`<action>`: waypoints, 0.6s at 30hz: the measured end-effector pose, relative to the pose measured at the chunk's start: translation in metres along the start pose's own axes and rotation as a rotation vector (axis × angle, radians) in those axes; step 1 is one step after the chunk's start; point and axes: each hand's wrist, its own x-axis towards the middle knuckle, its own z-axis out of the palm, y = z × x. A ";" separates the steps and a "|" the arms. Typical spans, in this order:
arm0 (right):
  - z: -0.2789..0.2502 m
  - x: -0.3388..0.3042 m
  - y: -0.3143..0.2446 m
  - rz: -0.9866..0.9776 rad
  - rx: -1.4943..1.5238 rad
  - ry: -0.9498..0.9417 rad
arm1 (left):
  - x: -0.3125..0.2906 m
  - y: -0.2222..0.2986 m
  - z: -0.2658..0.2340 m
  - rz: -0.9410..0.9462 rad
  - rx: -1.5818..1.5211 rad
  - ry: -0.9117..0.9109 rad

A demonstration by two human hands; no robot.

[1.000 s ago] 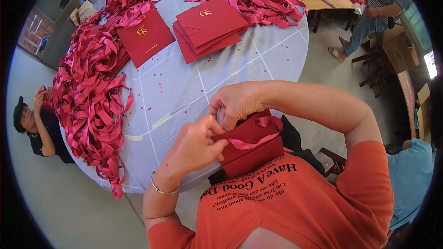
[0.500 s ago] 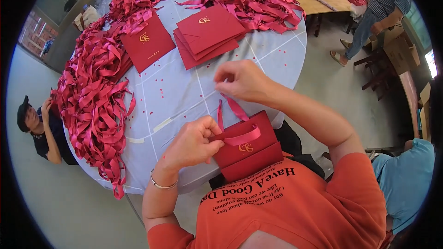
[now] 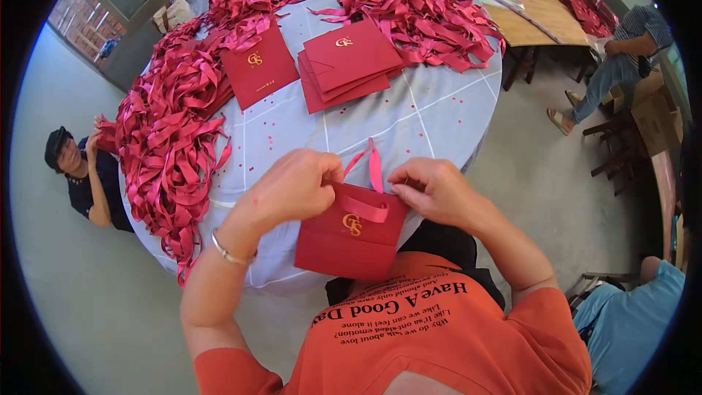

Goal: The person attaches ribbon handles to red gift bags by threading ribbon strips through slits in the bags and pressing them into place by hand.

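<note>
A small red paper gift bag (image 3: 349,238) with a gold emblem stands upright at the table's near edge, close to my chest. Pink-red ribbon (image 3: 375,164) loops rise from its top, and one loop droops over the front. My left hand (image 3: 300,186) pinches the bag's top left corner. At the opposite top corner, my right hand (image 3: 433,189) pinches the rim between thumb and fingers. Beyond my hands lie a stack of flat red gift bags (image 3: 351,58) and a single flat gift bag (image 3: 259,69).
Heaps of red ribbon (image 3: 172,139) cover the left and far sides of the round table with its pale cloth (image 3: 292,128). Small red dots are scattered over it. Other people are at the left and right. A wooden table (image 3: 534,25) stands far right, near cartons (image 3: 656,121).
My right hand has come down from above the ribbon loops to the bag's top right corner. The bag has turned more upright and shifted slightly left. The view has shifted a little.
</note>
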 end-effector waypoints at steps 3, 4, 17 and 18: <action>0.013 -0.007 -0.008 -0.075 -0.023 -0.027 | 0.021 0.005 -0.015 -0.002 0.268 -0.174; 0.019 -0.010 -0.010 -0.086 -0.005 -0.038 | 0.027 0.006 -0.020 -0.001 0.275 -0.176; -0.009 0.034 0.027 -0.182 -0.281 0.152 | -0.011 -0.021 0.012 0.020 0.469 0.224; -0.010 0.038 0.029 -0.223 -0.328 0.162 | -0.022 -0.020 0.018 -0.030 0.436 0.331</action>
